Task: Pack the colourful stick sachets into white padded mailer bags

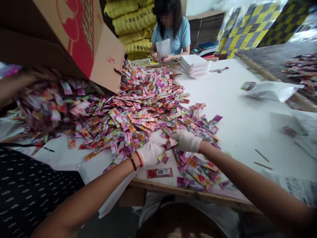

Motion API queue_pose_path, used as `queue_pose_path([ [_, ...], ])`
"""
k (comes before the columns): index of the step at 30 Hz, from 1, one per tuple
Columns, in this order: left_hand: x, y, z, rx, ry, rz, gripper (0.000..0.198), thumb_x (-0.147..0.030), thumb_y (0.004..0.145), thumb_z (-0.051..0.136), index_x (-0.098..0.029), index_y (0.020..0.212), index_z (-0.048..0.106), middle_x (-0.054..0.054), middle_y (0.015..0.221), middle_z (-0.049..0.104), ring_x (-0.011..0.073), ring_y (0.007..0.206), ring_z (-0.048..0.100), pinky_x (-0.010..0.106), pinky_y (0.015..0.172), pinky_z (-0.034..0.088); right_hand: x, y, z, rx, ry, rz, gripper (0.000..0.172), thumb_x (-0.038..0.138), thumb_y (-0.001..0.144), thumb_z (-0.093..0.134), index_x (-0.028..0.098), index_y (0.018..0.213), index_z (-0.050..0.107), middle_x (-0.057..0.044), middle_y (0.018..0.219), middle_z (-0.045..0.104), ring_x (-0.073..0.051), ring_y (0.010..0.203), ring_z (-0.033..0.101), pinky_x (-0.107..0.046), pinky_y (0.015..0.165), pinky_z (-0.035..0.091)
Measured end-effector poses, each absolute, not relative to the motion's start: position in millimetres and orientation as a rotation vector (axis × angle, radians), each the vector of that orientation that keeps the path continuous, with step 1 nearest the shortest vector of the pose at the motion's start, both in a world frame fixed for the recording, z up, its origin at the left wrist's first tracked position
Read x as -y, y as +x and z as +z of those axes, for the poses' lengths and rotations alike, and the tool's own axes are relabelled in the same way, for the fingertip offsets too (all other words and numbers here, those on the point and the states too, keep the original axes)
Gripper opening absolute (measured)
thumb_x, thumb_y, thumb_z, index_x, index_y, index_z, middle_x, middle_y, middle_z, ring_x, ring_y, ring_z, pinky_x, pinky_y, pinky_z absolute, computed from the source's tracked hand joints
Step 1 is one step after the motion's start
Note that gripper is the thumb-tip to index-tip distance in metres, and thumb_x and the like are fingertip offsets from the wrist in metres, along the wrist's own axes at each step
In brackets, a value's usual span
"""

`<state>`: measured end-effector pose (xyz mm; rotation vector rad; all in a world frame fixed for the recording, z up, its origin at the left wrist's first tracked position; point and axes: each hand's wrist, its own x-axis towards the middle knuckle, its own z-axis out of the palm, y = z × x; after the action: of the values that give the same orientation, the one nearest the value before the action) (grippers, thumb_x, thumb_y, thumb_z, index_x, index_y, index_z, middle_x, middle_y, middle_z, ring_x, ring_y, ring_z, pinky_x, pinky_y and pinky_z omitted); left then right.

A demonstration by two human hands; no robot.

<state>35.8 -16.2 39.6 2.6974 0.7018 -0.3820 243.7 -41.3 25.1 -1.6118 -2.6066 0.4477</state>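
A wide heap of small pink, purple and orange packets [148,86] covers the middle and left of the white table [223,99]. At its near edge my left hand [151,152], in a white glove, is closed round several packets whose ends show below the palm. My right hand [186,140], also gloved, touches it nearly fingertip to fingertip, with packets pinched in its fingers. Under my right forearm lies a smaller group of packets [198,170]. One red packet [159,173] lies flat by the table's front edge.
A large cardboard box [106,56] tilts over the heap at upper left, beside another person's blurred arm [15,84]. Across the table a person in light blue [184,33] holds a white bag [163,48] near stacked white bags [195,65]. A filled bag [272,91] lies right.
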Motion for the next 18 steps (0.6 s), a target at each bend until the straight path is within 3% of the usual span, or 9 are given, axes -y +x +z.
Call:
queue_pose_path([
  [4, 35.3, 32.2, 54.3, -0.919, 2.580, -0.448, 0.041, -0.026, 0.072, 0.058, -0.021, 0.112, 0.052, 0.009, 0.095, 0.064, 0.0241, 0.086, 0.063, 0.030, 0.070, 0.048, 59.4, 280.2, 37.1, 2.250, -1.657, 0.519, 0.034, 0.031, 0.078, 0.056, 0.016, 0.108, 0.061, -0.008, 0.091, 0.069, -0.019, 0.078, 0.062, -0.026, 0.070, 0.045],
  [8, 61.4, 28.6, 35.9, -1.011, 2.545, -0.617, 0.035, -0.029, 0.070, 0.057, -0.023, 0.105, 0.055, 0.008, 0.089, 0.066, 0.0260, 0.081, 0.064, 0.030, 0.064, 0.047, 77.0, 298.1, 26.0, 2.428, -1.762, 0.552, 0.043, 0.035, 0.072, 0.065, 0.022, 0.112, 0.061, -0.008, 0.093, 0.069, -0.022, 0.082, 0.063, -0.029, 0.070, 0.044],
  [14, 72.6, 32.2, 18.4, -0.916, 2.644, -0.563, 0.016, -0.024, 0.070, 0.054, -0.021, 0.085, 0.062, 0.009, 0.090, 0.064, 0.0247, 0.078, 0.063, 0.031, 0.063, 0.046, 82.1, 292.6, 10.9, 2.629, -1.792, 0.492, 0.035, 0.035, 0.067, 0.067, 0.021, 0.100, 0.068, -0.010, 0.106, 0.064, -0.026, 0.095, 0.059, -0.031, 0.077, 0.041],
  [18, 59.4, 44.0, 34.8, -0.953, 2.544, -0.395, 0.020, -0.024, 0.071, 0.056, -0.024, 0.090, 0.061, 0.004, 0.087, 0.065, 0.0203, 0.079, 0.062, 0.029, 0.068, 0.046, 94.1, 300.1, 33.7, 2.236, -1.938, 0.508, 0.022, 0.027, 0.073, 0.058, 0.018, 0.091, 0.066, -0.008, 0.089, 0.067, -0.022, 0.082, 0.060, -0.029, 0.071, 0.042],
])
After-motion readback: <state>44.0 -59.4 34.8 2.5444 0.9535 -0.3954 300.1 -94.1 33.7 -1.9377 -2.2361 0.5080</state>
